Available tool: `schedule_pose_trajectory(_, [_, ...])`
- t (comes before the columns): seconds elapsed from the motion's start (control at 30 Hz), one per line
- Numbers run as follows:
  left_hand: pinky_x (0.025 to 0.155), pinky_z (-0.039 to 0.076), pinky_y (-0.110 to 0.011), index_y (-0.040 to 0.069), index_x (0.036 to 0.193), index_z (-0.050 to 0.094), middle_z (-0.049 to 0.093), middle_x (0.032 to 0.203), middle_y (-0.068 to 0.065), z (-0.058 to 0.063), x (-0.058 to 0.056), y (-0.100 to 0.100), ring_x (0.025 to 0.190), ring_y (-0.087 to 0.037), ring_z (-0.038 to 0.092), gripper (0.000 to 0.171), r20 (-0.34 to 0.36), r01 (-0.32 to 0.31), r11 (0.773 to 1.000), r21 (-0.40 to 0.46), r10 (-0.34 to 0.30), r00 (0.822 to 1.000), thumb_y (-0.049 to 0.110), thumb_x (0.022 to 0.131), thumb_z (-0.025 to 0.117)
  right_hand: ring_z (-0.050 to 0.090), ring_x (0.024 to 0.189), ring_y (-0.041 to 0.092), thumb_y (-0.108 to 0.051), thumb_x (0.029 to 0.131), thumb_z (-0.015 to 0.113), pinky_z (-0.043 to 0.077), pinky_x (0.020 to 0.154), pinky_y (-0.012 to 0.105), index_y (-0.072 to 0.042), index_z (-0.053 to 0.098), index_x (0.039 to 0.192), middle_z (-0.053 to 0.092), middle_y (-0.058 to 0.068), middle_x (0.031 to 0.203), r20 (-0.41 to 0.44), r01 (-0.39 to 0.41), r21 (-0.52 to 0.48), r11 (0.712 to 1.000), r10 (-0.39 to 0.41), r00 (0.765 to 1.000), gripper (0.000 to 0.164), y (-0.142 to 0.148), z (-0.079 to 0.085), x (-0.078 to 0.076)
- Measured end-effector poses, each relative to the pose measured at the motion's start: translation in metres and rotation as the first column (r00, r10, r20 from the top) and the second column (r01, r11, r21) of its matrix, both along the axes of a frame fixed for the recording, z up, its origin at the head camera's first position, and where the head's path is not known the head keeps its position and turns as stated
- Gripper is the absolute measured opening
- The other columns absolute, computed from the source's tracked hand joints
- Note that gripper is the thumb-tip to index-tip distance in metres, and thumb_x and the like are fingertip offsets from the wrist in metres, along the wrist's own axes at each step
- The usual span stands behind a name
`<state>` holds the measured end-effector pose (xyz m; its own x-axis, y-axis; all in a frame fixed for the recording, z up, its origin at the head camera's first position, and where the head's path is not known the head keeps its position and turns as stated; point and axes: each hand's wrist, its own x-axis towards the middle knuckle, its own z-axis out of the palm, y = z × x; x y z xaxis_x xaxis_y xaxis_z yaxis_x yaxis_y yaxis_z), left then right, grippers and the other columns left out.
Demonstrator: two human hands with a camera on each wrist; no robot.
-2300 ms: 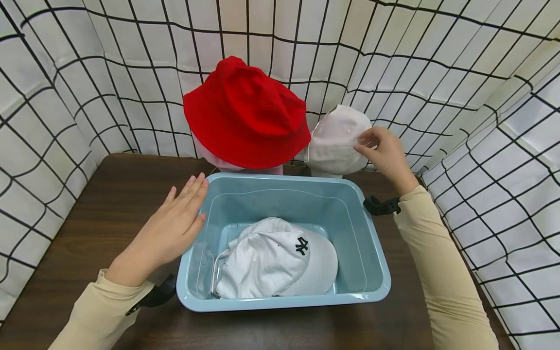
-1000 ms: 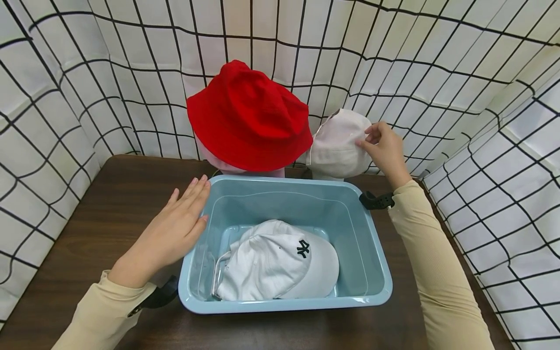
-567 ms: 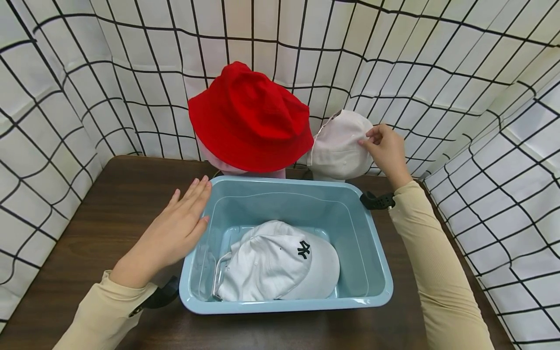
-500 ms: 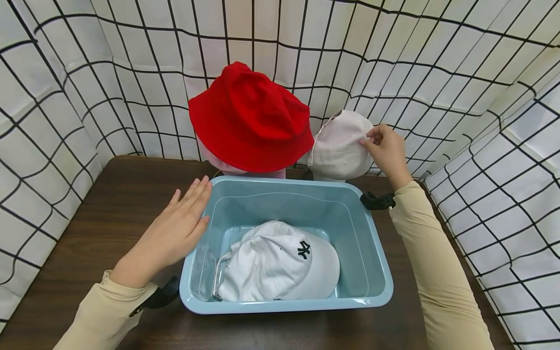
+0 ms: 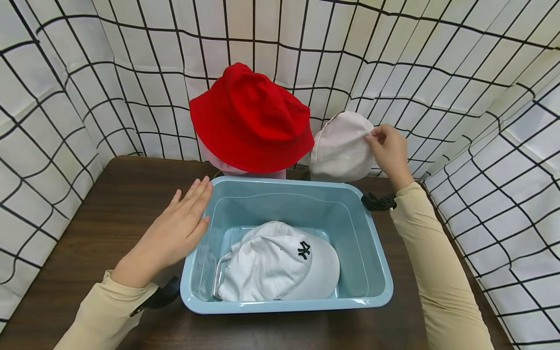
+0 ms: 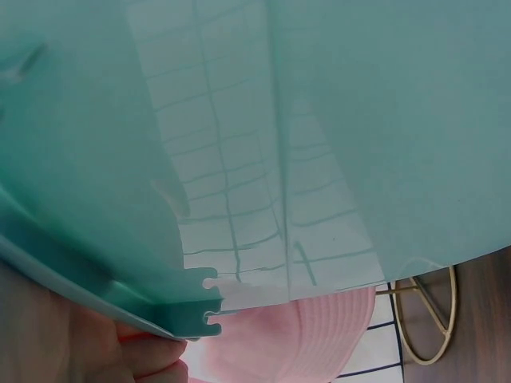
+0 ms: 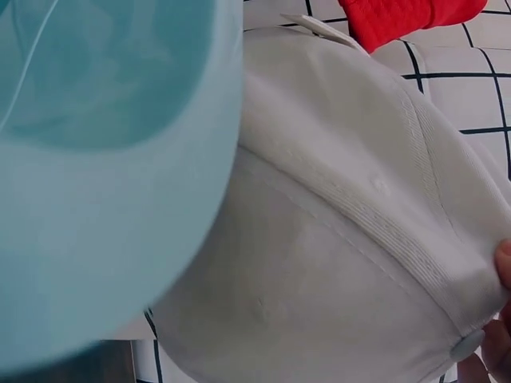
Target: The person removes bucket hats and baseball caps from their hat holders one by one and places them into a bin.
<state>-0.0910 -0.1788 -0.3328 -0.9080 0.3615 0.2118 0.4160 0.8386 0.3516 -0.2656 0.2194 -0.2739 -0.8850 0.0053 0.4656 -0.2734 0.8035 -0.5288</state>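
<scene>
Blue bin (image 5: 286, 305); red hat (image 5: 251, 121) behind it. Logo cap (image 5: 275, 262) inside, brim toward the bin's right. Cap (image 5: 341, 150) behind the bin's back right: just shifted slightly right and slumped lower, so probably being worked loose. Crown points right of the bin, strap (image 7: 327, 32) side left; brim unseen, long axis unclear. Right hand (image 5: 389, 148) pinches it near the button (image 7: 467, 345). Left hand (image 5: 175, 228), fingers straight, at the bin's left rim.

Place: screened tabletop booth, type of building not determinable; one table (image 5: 100, 214), dark brown, wood-grain surface; hanging cloth (image 5: 214, 54), white with black grid lines, creased, walling in the far, left and right sides.
</scene>
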Motion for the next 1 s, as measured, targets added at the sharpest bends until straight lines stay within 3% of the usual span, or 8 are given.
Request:
schedule_pose_trajectory(0.4, [0.110, 0.013, -0.059, -0.005, 0.146, 0.022, 0.019, 0.153, -0.020, -0.002, 0.003, 0.000, 0.141, -0.037, 0.014, 0.064, 0.027, 0.003, 1.000, -0.010, -0.003, 1.000, 0.019, 0.094, 0.049, 0.052, 0.098, 0.033, -0.013, 0.096, 0.053, 0.042, 0.074, 0.036, 0.009, 0.055, 0.099, 0.052, 0.023, 0.107, -0.010, 0.008, -0.020, 1.000, -0.009, 1.000, 0.023, 0.001, 0.004, 0.007])
schedule_pose_trajectory(0.7, [0.109, 0.014, -0.060, -0.006, 0.146, 0.024, 0.020, 0.152, -0.021, -0.001, 0.001, -0.002, 0.141, -0.037, 0.016, 0.064, 0.005, 0.001, 1.000, -0.005, -0.001, 1.000, 0.020, 0.093, 0.049, 0.054, 0.087, 0.027, -0.025, 0.100, 0.043, 0.047, 0.071, 0.035, 0.004, 0.046, 0.109, 0.057, 0.020, 0.107, 0.024, 0.027, -0.059, 0.998, -0.026, 0.999, 0.030, -0.001, 0.010, 0.009])
schedule_pose_trajectory(1.0, [0.109, 0.014, -0.059, -0.006, 0.146, 0.024, 0.021, 0.152, -0.021, 0.000, 0.000, -0.001, 0.140, -0.038, 0.016, 0.064, 0.003, -0.001, 1.000, 0.000, 0.001, 1.000, 0.020, 0.093, 0.049, 0.044, 0.077, 0.018, -0.025, 0.101, 0.039, 0.038, 0.063, 0.028, 0.004, 0.040, 0.108, 0.049, 0.011, 0.089, -0.024, -0.016, -0.077, 0.997, 0.014, 1.000, 0.030, -0.001, 0.011, 0.005])
